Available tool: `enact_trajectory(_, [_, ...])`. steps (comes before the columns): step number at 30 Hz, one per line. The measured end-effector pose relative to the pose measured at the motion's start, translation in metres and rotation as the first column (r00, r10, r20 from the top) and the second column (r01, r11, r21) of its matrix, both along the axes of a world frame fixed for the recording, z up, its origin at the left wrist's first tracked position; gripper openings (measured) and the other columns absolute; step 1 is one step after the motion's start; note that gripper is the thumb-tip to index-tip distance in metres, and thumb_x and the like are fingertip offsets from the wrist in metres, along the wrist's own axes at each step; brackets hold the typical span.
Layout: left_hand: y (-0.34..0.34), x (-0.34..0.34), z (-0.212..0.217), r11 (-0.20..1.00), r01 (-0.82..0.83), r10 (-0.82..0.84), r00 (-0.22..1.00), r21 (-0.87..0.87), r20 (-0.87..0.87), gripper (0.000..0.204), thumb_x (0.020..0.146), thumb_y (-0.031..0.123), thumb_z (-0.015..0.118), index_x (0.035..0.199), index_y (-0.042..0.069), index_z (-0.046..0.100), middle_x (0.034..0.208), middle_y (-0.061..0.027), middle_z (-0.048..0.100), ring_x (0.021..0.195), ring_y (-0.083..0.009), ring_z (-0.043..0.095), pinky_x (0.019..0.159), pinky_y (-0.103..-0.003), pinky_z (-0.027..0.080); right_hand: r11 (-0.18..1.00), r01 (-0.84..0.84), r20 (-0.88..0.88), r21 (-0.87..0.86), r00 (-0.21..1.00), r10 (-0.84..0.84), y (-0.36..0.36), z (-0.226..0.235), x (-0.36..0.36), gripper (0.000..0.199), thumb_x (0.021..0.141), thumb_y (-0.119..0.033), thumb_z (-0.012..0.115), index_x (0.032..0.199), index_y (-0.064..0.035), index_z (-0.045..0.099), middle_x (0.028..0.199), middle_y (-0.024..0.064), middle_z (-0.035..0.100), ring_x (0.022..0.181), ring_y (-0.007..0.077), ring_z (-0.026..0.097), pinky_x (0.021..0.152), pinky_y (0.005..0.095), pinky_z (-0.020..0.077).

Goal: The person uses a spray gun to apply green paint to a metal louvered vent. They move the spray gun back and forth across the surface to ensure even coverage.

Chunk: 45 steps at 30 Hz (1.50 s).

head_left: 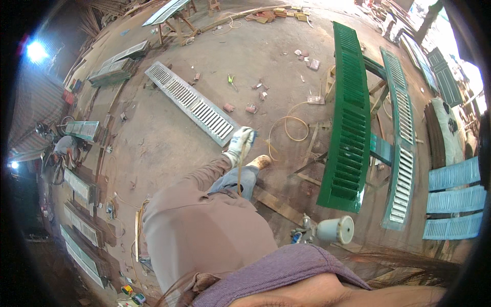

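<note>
My left hand [241, 141], in a white and blue glove, is closed around a thin yellowish hose [239, 176] that hangs down in front of my leg. It is near the lower end of a grey louvred shutter panel [189, 100] on the ground. At the lower right is a spray gun [308, 228] with a pale round paint cup [335, 230]. My right hand [296, 237] is at the gun's near side, mostly hidden, with only a bit of blue and white glove showing. Beyond the cup, a glossy dark green louvred shutter [351, 117] rests raised on wooden supports.
A partly painted shutter [400, 138] stands right of the green one. Light blue panels [455, 199] lie far right. Looped hose [294, 123], crushed cans [251, 108] and scraps litter the floor. A person [65, 148] crouches at left among more panels [79, 185].
</note>
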<state>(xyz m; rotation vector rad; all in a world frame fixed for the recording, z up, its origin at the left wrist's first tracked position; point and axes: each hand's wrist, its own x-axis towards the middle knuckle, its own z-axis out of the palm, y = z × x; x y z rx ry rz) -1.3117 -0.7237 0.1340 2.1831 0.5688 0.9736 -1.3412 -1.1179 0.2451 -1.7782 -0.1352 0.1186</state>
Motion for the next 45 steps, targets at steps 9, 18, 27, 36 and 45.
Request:
enact_trajectory(9, [0.125,0.036,-0.003,0.978,-0.005,-0.087,0.901,-0.209,-0.424,0.028,0.095,0.03,0.057,0.112,0.008,0.064,0.107,-0.0154,0.065,0.101,-0.0328,0.062,0.088,-0.041,0.048,0.96,-0.281,-0.017,-0.008,0.96,0.281,0.138,-0.013,0.101,0.056,0.091,-0.002,0.06,0.144,-0.0007,0.042,0.132,0.0126,0.057,0.116,0.0168,0.056,0.099,0.0311,0.0438])
enact_trajectory(18, [0.339,0.167,0.039,0.688,0.326,0.075,0.857,-0.649,0.51,0.037,0.105,0.031,0.046,0.13,0.005,0.053,0.12,-0.006,0.062,0.097,-0.0162,0.062,0.089,-0.033,0.052,0.929,-0.368,-0.048,-0.037,0.929,0.366,0.309,-0.016,0.216,0.057,0.091,0.0,0.06,0.145,-0.0009,0.041,0.134,0.0134,0.056,0.118,0.0171,0.056,0.1,0.0316,0.0432])
enact_trajectory(27, [0.505,0.175,0.158,0.911,-0.002,0.279,0.738,-0.412,0.615,0.056,0.101,0.024,0.05,0.151,0.008,0.03,0.145,-0.0095,0.044,0.129,-0.023,0.048,0.104,-0.037,0.044,0.843,-0.535,-0.075,0.049,0.84,0.538,0.425,-0.01,0.336,0.058,0.087,0.003,0.062,0.142,0.001,0.043,0.114,0.0085,0.064,0.1,0.0148,0.06,0.09,0.0303,0.0476])
enact_trajectory(36, [0.655,0.198,0.221,0.79,-0.587,0.326,0.649,0.179,0.687,0.062,0.097,0.038,0.056,0.146,0.005,0.038,0.142,-0.0129,0.046,0.131,-0.0248,0.047,0.107,-0.04,0.042,0.769,-0.639,-0.014,0.007,0.769,0.639,0.546,-0.026,0.517,0.057,0.087,0.001,0.063,0.141,-0.0003,0.045,0.12,0.0156,0.063,0.105,0.0224,0.064,0.09,0.0331,0.049])
enact_trajectory(45, [0.67,0.263,0.331,0.106,-0.85,0.667,0.446,0.516,0.597,0.043,0.103,0.014,0.043,0.144,0.0,0.04,0.139,-0.0164,0.051,0.119,-0.0258,0.058,0.099,-0.035,0.051,0.763,-0.56,-0.319,0.323,0.695,0.645,0.659,-0.003,0.671,0.058,0.089,0.0,0.061,0.144,-0.0007,0.043,0.136,0.0114,0.057,0.118,0.0154,0.056,0.097,0.0299,0.0457])
